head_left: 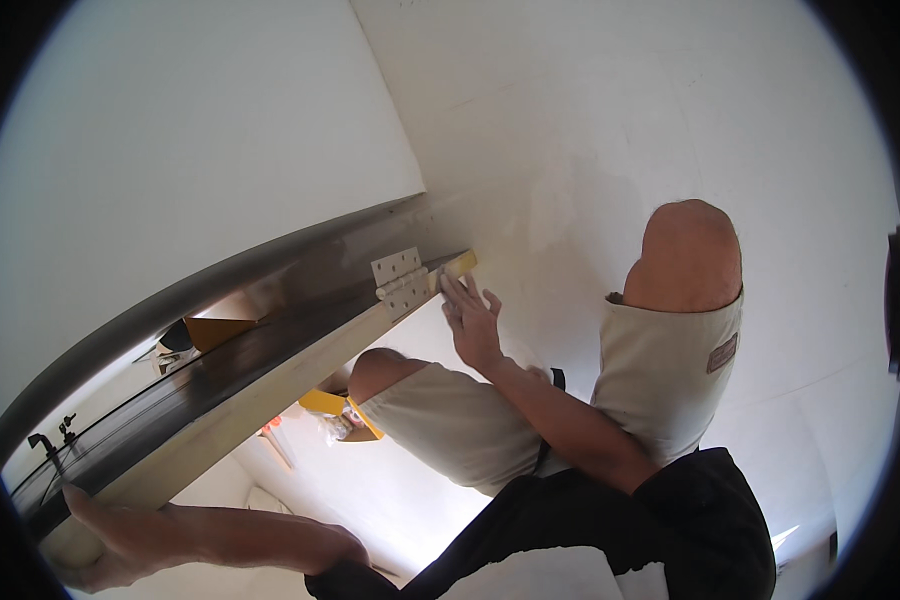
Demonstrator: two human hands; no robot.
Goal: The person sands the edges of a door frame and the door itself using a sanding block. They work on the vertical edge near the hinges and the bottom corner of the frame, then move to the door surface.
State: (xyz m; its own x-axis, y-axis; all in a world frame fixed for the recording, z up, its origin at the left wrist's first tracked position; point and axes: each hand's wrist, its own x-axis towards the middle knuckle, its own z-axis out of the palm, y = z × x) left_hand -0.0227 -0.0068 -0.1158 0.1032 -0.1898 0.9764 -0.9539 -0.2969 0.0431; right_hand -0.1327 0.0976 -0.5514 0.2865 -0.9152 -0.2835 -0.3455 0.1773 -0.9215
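Left grip (108, 543) holds the door (240, 415); right hand (475, 330) touches its end, closure unclear.
Butt hinge (400, 285) just beside that hand; left knee (378, 371) and yellow box (320, 402) nearby.

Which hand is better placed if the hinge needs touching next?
Probably the right hand: it touches the panel's pale edge just beside the hinge. The left hand is at the panel's other end, well away from the hinge.

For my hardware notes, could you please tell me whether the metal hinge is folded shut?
No, the metal hinge is opened out, its two leaves spread apart on either side of the barrel.
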